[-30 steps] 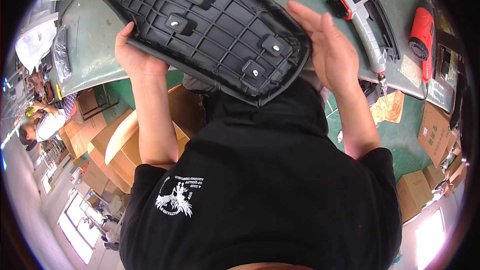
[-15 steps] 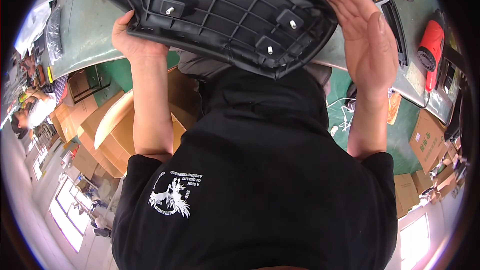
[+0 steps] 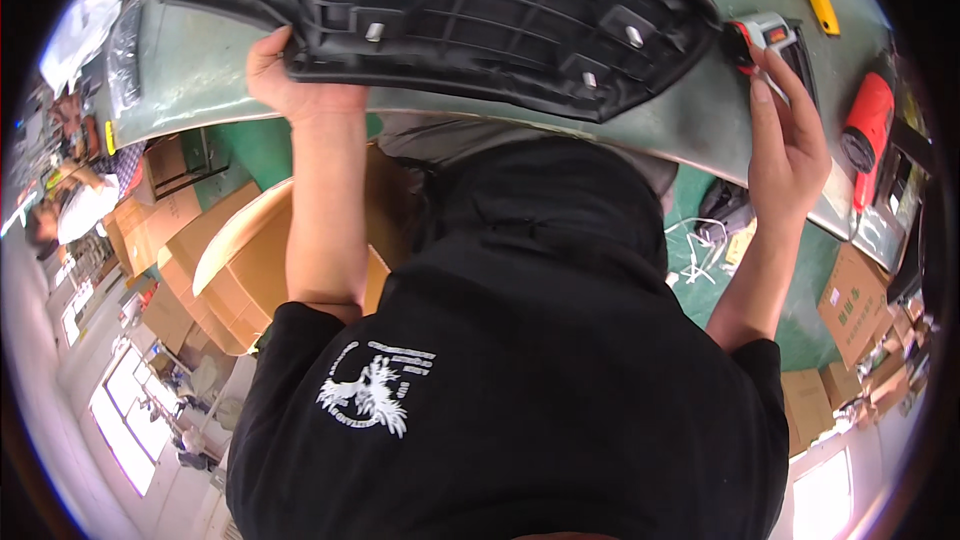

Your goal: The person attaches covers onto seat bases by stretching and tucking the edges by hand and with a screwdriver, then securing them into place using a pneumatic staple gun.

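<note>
My left hand grips the near left edge of a black upholstered panel. The panel's ribbed plastic underside faces up, and several short metal studs stick out of it. Its near edge is tilted up over the worktable, and the far side runs out of view at the top. My right hand is off the panel, to its right. Its thumb and forefinger point forward, a little apart, right by a grey and black handheld tool with a red detail. Whether the fingertips touch the tool, I cannot tell.
On the green worktable a yellow-handled screwdriver and a red heat gun lie at the right. An open cardboard box stands below left, with more cartons at the right. Another person is at the far left.
My right hand has left the panel's right edge and moved right to the grey and black tool. The panel has tilted and shifted slightly right, still in my left hand.
</note>
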Demonstrator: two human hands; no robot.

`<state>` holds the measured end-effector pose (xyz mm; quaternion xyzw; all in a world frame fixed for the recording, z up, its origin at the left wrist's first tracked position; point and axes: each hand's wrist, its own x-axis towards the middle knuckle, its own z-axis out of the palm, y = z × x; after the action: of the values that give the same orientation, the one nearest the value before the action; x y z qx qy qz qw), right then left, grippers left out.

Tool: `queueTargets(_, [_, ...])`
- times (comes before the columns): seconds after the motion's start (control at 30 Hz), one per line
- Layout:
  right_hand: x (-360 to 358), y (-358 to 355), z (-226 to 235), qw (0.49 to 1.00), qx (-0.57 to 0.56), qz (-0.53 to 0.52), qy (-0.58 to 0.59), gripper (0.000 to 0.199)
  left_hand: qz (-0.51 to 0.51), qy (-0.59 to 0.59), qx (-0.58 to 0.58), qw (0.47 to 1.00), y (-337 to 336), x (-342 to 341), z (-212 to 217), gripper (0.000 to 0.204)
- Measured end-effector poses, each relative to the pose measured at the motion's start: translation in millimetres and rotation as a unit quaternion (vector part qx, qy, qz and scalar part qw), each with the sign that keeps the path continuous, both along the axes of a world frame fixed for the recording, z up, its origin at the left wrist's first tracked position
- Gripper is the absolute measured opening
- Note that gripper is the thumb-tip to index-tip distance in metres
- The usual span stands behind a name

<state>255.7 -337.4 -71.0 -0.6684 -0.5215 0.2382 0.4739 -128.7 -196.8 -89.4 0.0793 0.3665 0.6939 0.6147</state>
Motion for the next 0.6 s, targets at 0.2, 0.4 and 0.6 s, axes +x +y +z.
queueTargets(0.2, [-19,11,1,0.998,0.027,0.049,0.035,0.03,-0.092,-0.144,0.066,0.983,-7,-18,-14,0.063])
queueTargets(0.4, [-30,22,10,0.993,0.019,0.096,0.058,0.032,-0.109,-0.171,0.1,0.974,-16,-16,0,0.063])
queueTargets(0.6, [-45,23,13,0.986,0.014,0.144,0.078,0.046,-0.198,-0.219,0.189,0.937,-19,-15,9,0.057])
